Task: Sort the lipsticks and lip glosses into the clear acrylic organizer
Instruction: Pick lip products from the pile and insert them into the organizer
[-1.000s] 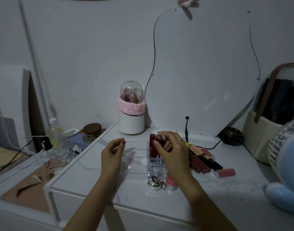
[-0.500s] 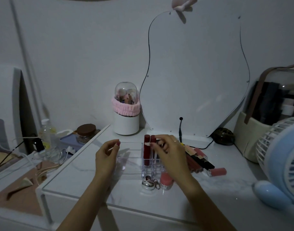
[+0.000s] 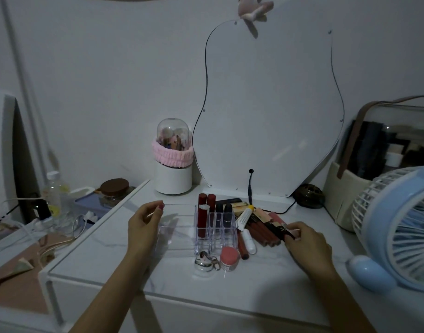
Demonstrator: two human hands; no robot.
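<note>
While the left hand [image 3: 143, 222] steadies the clear acrylic organizer [image 3: 182, 227] with curled fingers, the right hand [image 3: 307, 243] pinches a dark lip gloss [image 3: 277, 230] from the pile, apparently for lifting into a vacant slot.

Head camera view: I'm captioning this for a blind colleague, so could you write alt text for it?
A person's right hand pinches a lip product from a pile of lipsticks and glosses beside a clear acrylic organizer, which the left hand steadies. Several lipsticks already stand in its slots, on a white marble-look table before a curvy mirror.
</note>
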